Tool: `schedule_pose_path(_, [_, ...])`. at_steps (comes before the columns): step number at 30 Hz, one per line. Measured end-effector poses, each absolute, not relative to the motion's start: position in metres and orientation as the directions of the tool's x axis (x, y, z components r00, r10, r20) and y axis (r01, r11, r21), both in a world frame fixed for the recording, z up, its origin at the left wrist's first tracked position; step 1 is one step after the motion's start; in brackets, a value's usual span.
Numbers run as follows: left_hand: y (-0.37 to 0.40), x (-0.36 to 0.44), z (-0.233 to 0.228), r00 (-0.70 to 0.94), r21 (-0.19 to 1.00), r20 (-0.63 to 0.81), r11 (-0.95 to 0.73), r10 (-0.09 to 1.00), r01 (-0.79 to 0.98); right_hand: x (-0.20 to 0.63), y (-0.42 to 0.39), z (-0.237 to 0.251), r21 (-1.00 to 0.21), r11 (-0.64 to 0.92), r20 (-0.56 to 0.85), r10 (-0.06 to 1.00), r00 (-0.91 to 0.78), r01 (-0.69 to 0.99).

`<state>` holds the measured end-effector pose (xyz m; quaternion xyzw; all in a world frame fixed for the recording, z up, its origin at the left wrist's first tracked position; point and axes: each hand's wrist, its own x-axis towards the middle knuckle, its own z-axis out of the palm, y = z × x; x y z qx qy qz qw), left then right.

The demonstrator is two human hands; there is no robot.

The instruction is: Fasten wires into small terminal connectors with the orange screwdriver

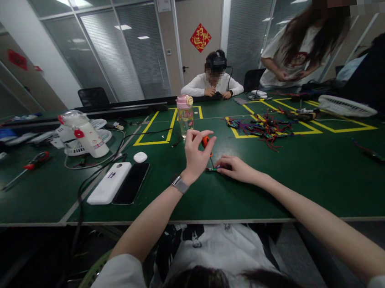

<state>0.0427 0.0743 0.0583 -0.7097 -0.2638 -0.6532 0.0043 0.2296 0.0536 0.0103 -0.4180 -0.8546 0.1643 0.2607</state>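
My left hand (194,158) is closed on a small screwdriver (206,141) with an orange and black handle, pinched between thumb and fingers. The shaft points down, its tip at a small green circuit board (211,169) on the green tabletop. My right hand (237,170) rests low on the table with its fingertips closed on the board's right end, hiding that part. Whether the tip touches a screw is too small to make out. Just beyond my left hand stands a clear bottle with a pink lid (185,112).
A heap of wired boards (262,125) lies at the right, and a single wired board (375,154) lies farther right. Left are a white power bank (110,183), a black phone (131,183), a white bottle (92,140), cables and a red-black screwdriver (30,166). Two people are across the table.
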Motion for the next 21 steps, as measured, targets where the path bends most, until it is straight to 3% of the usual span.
schedule_pose_path(10, [0.0708,0.0407,0.0613,0.105,0.418,0.888,-0.88,0.448,0.225,0.2295,0.0539,0.0094,-0.516,0.594,0.314,0.801,-0.509,0.617])
schedule_pose_path(17, [0.0716,0.0411,0.0623,0.067,0.371,0.911,-0.879,0.408,0.3,0.2288,0.0525,0.0117,-0.504,0.59,0.309,0.805,-0.507,0.631])
schedule_pose_path(21, [0.071,0.0406,0.0612,0.081,0.395,0.893,-0.857,0.443,0.332,0.2288,0.0523,0.0125,-0.495,0.6,0.32,0.798,-0.51,0.628])
